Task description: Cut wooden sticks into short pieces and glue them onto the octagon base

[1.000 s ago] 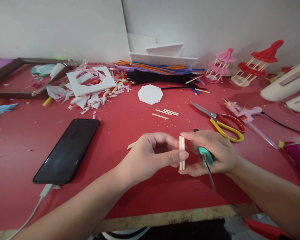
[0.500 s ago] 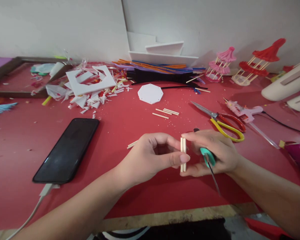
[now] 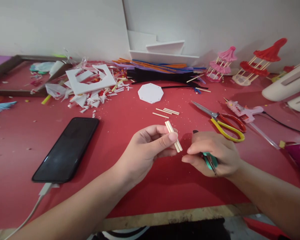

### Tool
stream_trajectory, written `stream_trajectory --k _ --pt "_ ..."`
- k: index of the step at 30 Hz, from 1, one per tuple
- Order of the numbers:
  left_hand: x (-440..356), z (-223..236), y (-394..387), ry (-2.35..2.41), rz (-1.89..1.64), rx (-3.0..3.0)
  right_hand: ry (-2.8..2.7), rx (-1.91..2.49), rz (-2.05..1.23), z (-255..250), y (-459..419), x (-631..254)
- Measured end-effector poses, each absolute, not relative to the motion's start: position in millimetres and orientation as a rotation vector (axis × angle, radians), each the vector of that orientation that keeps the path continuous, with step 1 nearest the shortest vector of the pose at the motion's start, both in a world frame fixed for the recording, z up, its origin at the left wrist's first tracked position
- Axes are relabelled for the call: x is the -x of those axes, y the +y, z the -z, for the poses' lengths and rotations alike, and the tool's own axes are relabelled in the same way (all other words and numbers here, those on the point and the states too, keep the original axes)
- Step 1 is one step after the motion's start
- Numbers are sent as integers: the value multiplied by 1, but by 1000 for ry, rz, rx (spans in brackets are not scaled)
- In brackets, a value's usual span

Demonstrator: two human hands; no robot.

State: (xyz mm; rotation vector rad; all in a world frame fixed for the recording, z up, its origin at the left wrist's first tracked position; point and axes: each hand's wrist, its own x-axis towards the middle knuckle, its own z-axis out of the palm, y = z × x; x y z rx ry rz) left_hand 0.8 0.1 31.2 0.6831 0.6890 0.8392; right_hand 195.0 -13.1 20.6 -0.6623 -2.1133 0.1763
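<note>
My left hand (image 3: 150, 146) pinches two short wooden sticks (image 3: 170, 128) between thumb and fingers; they lean side by side above the red table. To the right, my right hand (image 3: 212, 153) is curled around a small tool with a teal handle (image 3: 210, 160) and a narrow metal part. Its thumb and forefinger point at the sticks but do not touch them. Several cut sticks (image 3: 160, 115) lie on the table beyond my hands. Behind them rests a white octagonal foam board (image 3: 150, 93) with small holes near its edge.
Scissors (image 3: 217, 120) and a pink glue gun (image 3: 245, 111) lie at right. A black phone (image 3: 66, 150) with a cable is at left. Foam scraps (image 3: 90, 80) and pipe cleaners (image 3: 160, 68) line the back, with pink (image 3: 221, 65) and red (image 3: 261, 63) tiered models at back right.
My left hand has drawn the two sticks away from the right hand's fingers, up and left, and they have tilted from upright. The right hand keeps the teal tool, now turned somewhat.
</note>
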Motion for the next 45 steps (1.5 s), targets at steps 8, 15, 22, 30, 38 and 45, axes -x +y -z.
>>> stream_trajectory --k 8,15,22,30,38,45 --pt "-5 -29 -6 653 -823 -687 -2115 669 -181 -21 -14 -192" --pt "-3 -30 -6 662 -835 -702 -2123 692 -97 -20 -14 -194" --pt "-3 -31 -6 699 -848 -746 -2132 666 -147 -18 -13 -196" --pt "-6 -30 -10 623 -905 -781 -2117 635 -183 -16 -13 -194" --pt "-7 -33 -12 633 -938 -798 -2087 601 -187 -15 -13 -193" --pt "-8 -34 -10 628 -945 -814 -2120 636 -177 -14 -13 -195"
